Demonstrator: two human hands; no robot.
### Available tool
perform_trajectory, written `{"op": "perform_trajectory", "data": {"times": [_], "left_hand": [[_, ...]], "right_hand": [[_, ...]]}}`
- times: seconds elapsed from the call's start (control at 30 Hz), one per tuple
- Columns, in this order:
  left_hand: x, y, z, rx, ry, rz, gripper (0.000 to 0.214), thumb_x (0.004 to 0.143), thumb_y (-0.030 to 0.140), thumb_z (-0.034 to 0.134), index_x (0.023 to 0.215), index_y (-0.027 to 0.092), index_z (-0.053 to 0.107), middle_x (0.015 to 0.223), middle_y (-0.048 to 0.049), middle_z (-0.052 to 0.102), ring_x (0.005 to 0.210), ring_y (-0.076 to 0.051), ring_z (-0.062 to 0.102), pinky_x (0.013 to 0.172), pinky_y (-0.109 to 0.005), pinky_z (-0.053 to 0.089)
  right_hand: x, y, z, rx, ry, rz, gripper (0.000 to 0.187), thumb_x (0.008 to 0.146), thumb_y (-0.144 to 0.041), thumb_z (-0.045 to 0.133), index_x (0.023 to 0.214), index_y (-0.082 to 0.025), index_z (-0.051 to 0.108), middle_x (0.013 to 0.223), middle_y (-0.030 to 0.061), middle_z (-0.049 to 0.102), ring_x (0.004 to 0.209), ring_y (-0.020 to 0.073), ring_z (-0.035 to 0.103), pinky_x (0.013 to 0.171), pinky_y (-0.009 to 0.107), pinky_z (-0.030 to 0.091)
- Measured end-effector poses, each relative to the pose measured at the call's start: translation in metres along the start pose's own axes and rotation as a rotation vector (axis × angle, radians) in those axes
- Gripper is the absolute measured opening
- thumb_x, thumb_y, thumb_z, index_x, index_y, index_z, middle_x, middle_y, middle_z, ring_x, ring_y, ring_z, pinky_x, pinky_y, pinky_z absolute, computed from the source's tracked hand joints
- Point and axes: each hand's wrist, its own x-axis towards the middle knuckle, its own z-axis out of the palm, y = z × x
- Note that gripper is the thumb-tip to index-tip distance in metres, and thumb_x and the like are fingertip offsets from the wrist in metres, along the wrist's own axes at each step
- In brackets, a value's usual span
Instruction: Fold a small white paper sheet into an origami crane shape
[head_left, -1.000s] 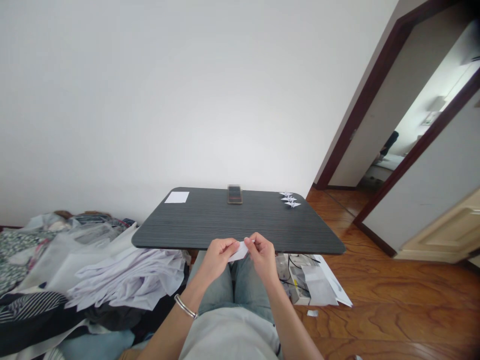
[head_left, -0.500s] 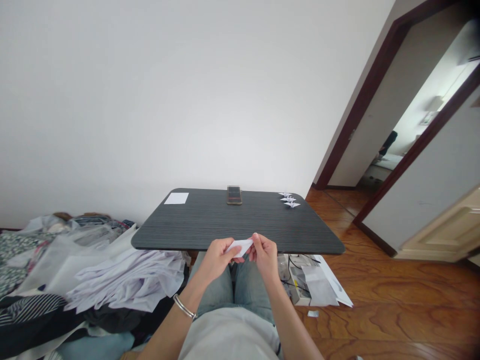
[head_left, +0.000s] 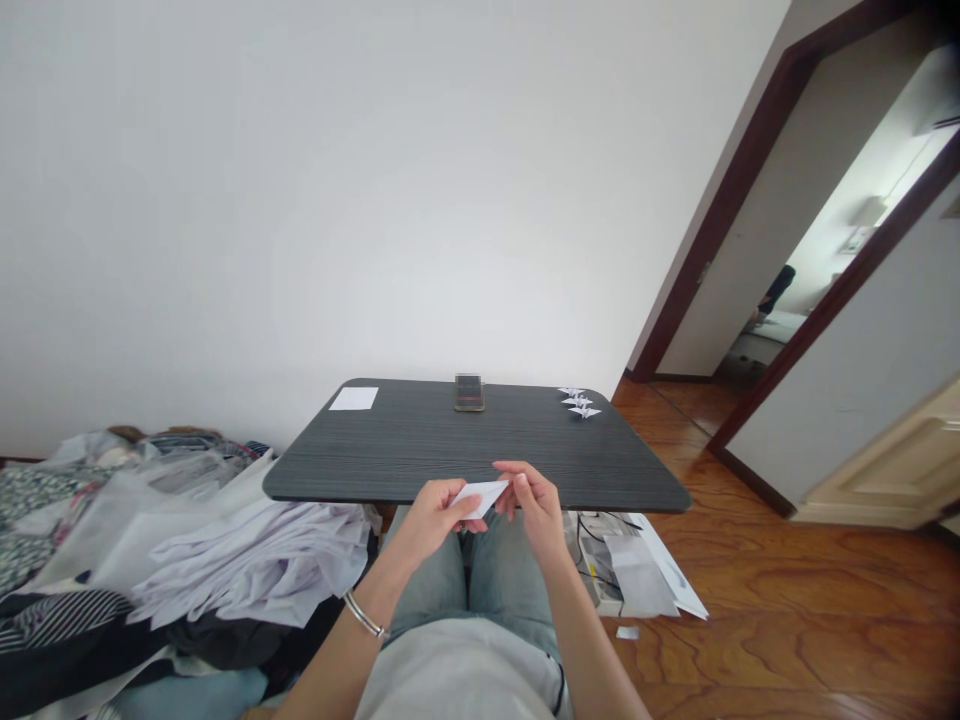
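Note:
A small folded piece of white paper (head_left: 484, 495) is pinched in my left hand (head_left: 437, 512), with the thumb lying across its top. My right hand (head_left: 534, 503) is at the paper's right tip, fingers apart; whether a fingertip touches the tip I cannot tell. Both hands are over my lap at the front edge of the dark table (head_left: 420, 440). Several folded paper cranes (head_left: 579, 402) sit in a row near the far right corner. White sheets of paper (head_left: 354, 398) lie at the far left corner.
A phone (head_left: 469, 393) lies at the table's back edge, by the wall. Heaped clothes and white fabric (head_left: 255, 560) fill the floor on the left. Under the table's right side are papers (head_left: 641, 570) and cables. A doorway opens at the right.
My right hand has loosened its pinch on the paper's right end, its fingers spreading and shifting slightly right. My left hand keeps hold of the paper.

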Motion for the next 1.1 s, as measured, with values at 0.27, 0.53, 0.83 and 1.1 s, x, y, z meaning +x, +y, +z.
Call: {"op": "perform_trajectory", "data": {"times": [0.27, 0.53, 0.83, 1.1], "left_hand": [[-0.008, 0.009, -0.003, -0.094, -0.041, -0.011, 0.033, 0.071, 0.044, 0.061, 0.069, 0.01, 0.061, 0.053, -0.0042, 0.064, 0.05, -0.013, 0.056, 0.047, -0.02, 0.031], [-0.01, 0.012, -0.002, -0.089, -0.067, 0.008, 0.032, 0.072, 0.042, 0.06, 0.068, 0.01, 0.061, 0.053, -0.0043, 0.064, 0.05, -0.013, 0.057, 0.047, -0.02, 0.031], [-0.009, 0.008, -0.004, -0.057, -0.054, 0.025, 0.032, 0.072, 0.043, 0.06, 0.069, 0.01, 0.061, 0.053, -0.0039, 0.064, 0.051, -0.013, 0.058, 0.046, -0.019, 0.032], [-0.009, 0.01, -0.001, -0.041, 0.027, 0.043, 0.034, 0.071, 0.045, 0.06, 0.065, 0.012, 0.058, 0.054, -0.004, 0.065, 0.051, -0.014, 0.059, 0.046, -0.02, 0.033]], "right_hand": [[-0.003, -0.005, -0.006, 0.022, -0.131, -0.055, 0.018, 0.08, -0.032, 0.058, 0.089, -0.02, 0.067, 0.062, 0.0016, 0.059, 0.056, 0.0131, 0.055, 0.042, 0.02, 0.04], [-0.004, -0.007, -0.007, 0.054, -0.149, -0.076, 0.013, 0.08, -0.028, 0.059, 0.086, -0.02, 0.068, 0.065, 0.0015, 0.058, 0.055, 0.0117, 0.055, 0.042, 0.019, 0.039], [-0.005, -0.013, -0.006, 0.025, -0.153, -0.064, 0.015, 0.081, -0.03, 0.057, 0.085, -0.02, 0.069, 0.068, 0.0023, 0.059, 0.057, 0.0121, 0.055, 0.043, 0.02, 0.04], [-0.005, -0.015, 0.0, 0.046, 0.094, -0.055, 0.018, 0.079, -0.034, 0.058, 0.072, -0.018, 0.059, 0.061, -0.0005, 0.058, 0.049, 0.0097, 0.052, 0.039, 0.019, 0.036]]}}
